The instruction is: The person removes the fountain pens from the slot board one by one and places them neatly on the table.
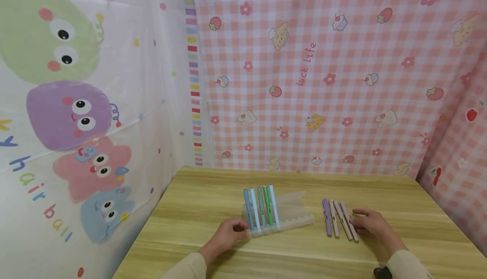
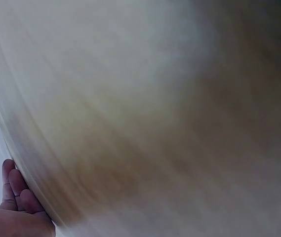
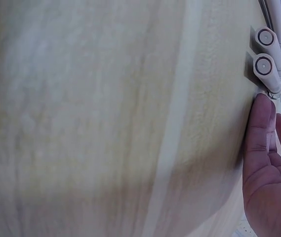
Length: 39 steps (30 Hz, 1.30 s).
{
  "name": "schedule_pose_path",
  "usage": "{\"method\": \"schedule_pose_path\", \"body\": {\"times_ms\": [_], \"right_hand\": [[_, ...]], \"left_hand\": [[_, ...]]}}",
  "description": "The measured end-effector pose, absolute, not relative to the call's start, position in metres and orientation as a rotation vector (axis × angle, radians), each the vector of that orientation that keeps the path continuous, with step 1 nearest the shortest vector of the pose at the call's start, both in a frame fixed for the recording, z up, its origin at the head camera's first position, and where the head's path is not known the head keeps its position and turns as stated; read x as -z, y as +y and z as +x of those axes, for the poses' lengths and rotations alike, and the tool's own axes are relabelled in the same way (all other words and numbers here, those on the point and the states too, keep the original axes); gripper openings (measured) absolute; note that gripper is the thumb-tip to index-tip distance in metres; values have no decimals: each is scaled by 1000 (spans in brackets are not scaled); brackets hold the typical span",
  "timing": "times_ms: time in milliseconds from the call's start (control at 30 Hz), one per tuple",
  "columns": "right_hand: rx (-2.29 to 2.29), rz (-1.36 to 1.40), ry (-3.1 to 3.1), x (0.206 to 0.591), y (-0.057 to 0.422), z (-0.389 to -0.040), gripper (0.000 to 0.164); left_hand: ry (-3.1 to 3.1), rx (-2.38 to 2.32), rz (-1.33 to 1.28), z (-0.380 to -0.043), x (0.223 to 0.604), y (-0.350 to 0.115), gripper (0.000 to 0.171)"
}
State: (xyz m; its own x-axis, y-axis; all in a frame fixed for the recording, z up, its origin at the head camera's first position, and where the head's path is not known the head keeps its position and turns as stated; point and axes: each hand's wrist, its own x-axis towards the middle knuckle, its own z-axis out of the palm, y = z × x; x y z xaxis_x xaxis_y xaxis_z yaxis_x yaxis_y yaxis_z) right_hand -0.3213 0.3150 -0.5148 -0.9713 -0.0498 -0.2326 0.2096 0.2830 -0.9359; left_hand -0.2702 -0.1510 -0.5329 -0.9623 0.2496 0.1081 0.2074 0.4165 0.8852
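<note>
A clear plastic pen rack [image 1: 294, 221] with a notched front ledge stands on the table. Several pens lean upright in its left part: dark blue, light blue, teal and a green pen [image 1: 268, 205]. My left hand [image 1: 228, 234] holds the rack's left front corner between thumb and index finger. To the rack's right lie a purple pen [image 1: 326, 217] and three pinkish-grey pens, side by side. My right hand [image 1: 373, 227] is at the rightmost pinkish-grey pen [image 3: 264, 66], its fingers spread loosely and fingertips right by the clip end.
The wood-grain table [image 1: 198, 194] meets a pink checked cloth [image 1: 342, 101] at the back and a white cartoon-print cloth [image 1: 144, 80] on the left. A small black object [image 1: 382, 272] shows by the right sleeve at the front.
</note>
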Motion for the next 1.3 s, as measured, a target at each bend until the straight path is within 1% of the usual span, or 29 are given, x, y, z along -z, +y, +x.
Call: {"method": "schedule_pose_path", "body": {"times_ms": [367, 733, 1033, 1300], "right_hand": [[1709, 135, 2370, 509, 316, -318, 66], [1732, 152, 2429, 501, 310, -320, 60], [1759, 131, 2449, 496, 290, -327, 57], [1803, 44, 2428, 489, 263, -330, 55]], "left_hand": [[2588, -1632, 415, -272, 534, -152, 14], [2564, -1662, 428, -269, 534, -152, 15], [2575, -1648, 419, -269, 533, -152, 15], [2576, -1625, 382, -268, 528, -150, 16]]}}
